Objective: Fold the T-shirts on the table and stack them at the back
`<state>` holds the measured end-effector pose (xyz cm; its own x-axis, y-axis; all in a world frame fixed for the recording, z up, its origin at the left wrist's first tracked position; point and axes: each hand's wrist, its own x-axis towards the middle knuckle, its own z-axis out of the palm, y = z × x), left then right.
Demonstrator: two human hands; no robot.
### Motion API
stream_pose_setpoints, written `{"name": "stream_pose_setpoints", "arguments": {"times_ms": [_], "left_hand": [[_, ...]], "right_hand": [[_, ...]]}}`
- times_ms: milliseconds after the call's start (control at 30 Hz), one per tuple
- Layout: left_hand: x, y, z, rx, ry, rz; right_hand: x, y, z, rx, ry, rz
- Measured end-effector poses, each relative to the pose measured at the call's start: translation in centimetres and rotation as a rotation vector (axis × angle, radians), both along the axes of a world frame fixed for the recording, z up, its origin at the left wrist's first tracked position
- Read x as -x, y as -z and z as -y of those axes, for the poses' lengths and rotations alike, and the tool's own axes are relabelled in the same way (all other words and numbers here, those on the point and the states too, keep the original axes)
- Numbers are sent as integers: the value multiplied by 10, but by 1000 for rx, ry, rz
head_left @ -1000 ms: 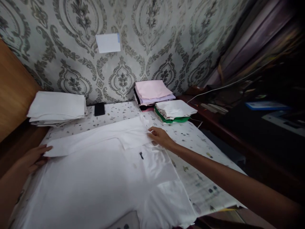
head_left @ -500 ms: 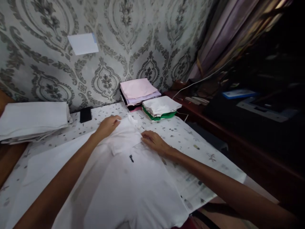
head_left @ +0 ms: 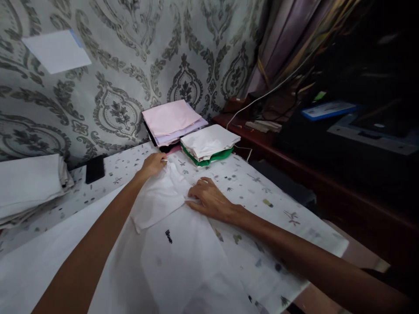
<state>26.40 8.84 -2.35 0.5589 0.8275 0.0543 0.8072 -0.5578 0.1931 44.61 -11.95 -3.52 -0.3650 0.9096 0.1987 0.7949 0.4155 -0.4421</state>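
A white shirt (head_left: 183,261) with a small black print lies spread on the patterned table cover, its near end running out of the bottom of the view. One part of it, which looks like a sleeve, is folded over above the print. My left hand (head_left: 153,165) pinches the far edge of the shirt between thumb and fingers. On the right side of the shirt rests my right hand (head_left: 209,199), its fingers apart and the thumb along the fold. Under my left forearm, more white cloth (head_left: 59,233) lies flat.
Folded white cloths (head_left: 29,185) are stacked at the left, beside a black phone (head_left: 95,169). Toward the wall stand a stack topped with pink cloth (head_left: 172,117) and one with white and green cloth (head_left: 209,141). A dark red desk (head_left: 262,144) borders the table's right side.
The view has turned right and moved closer. My left hand has drawn the shirt's far edge out toward the stacks, flattening the folded part. My right hand's fingers have spread more.
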Motion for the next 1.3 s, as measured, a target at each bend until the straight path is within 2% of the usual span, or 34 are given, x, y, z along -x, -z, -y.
{"name": "stream_pose_setpoints", "arguments": {"times_ms": [167,300,367,500,600,733,867,1000,1133,1200,1300], "left_hand": [[-1,12,6,-23,3,33],[1,4,24,-76,4,133],[5,-5,41,-81,110,188],[19,-16,90,119,420,205],[29,-14,123,203,513,161],[36,-5,142,214,426,137],[37,-5,142,221,331,152],[38,-10,143,248,259,206],[42,-17,154,271,213,306],[43,-18,165,243,177,266],[42,-15,183,178,122,89]], "right_hand": [[-1,7,0,-6,25,-20],[-4,3,-1,58,-5,-48],[-8,-1,-3,79,-25,-41],[-19,-6,-11,139,-81,29],[-24,-10,-21,186,-142,76],[-23,-15,-28,229,-170,20],[-22,-14,-25,267,-65,-118],[-23,-9,-21,163,41,-91],[-13,-7,-29,50,76,-77],[-4,-7,-41,2,53,-70],[13,-6,-68,-62,12,9]]}}
